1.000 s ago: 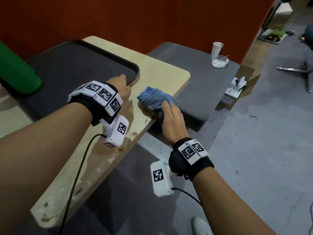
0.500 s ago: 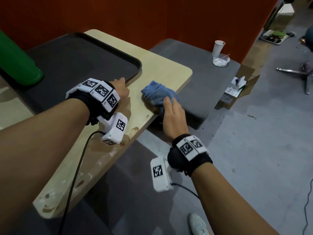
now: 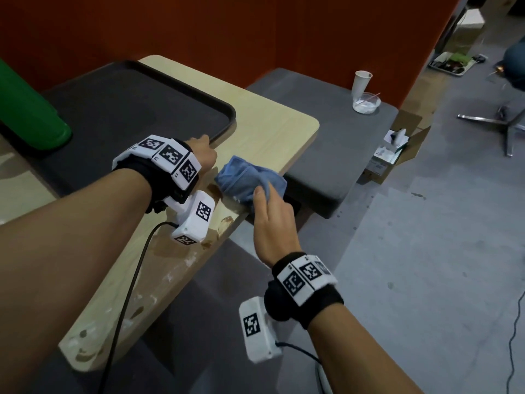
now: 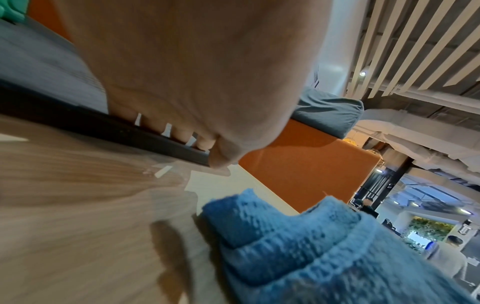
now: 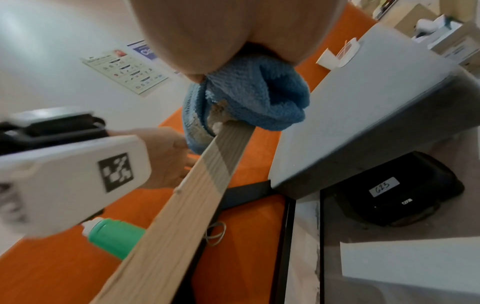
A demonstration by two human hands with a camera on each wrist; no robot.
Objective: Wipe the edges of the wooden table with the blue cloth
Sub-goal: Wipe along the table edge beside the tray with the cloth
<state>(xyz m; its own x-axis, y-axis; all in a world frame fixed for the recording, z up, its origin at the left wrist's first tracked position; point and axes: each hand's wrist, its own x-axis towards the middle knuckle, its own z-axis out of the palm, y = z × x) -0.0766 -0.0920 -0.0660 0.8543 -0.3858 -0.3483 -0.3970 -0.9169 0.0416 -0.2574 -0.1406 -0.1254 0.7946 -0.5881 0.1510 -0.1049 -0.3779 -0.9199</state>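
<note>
The light wooden table (image 3: 264, 123) has its long right edge running from near me to a rounded far corner. A crumpled blue cloth (image 3: 247, 179) lies folded over that edge about midway. My right hand (image 3: 270, 220) grips it from above, fingers on top. In the right wrist view the blue cloth (image 5: 259, 94) wraps over the table's edge (image 5: 197, 193), with whitish flecks where they meet. My left hand (image 3: 204, 155) is curled on the rim of the dark tray (image 3: 127, 115); its fingertips (image 4: 179, 133) press the tray rim (image 4: 103, 125), close beside the cloth (image 4: 311, 246).
White smears and brown stains mark the near table edge (image 3: 170, 277). A green bottle (image 3: 28, 115) stands at the left. Right of the table is a grey seat (image 3: 326, 143) with a paper cup (image 3: 361, 81) and bowl (image 3: 366, 103). A cardboard box (image 3: 397, 152) sits on the floor.
My right hand has slid the cloth a little back toward me along the table's right edge. My left hand has stayed on the tray rim.
</note>
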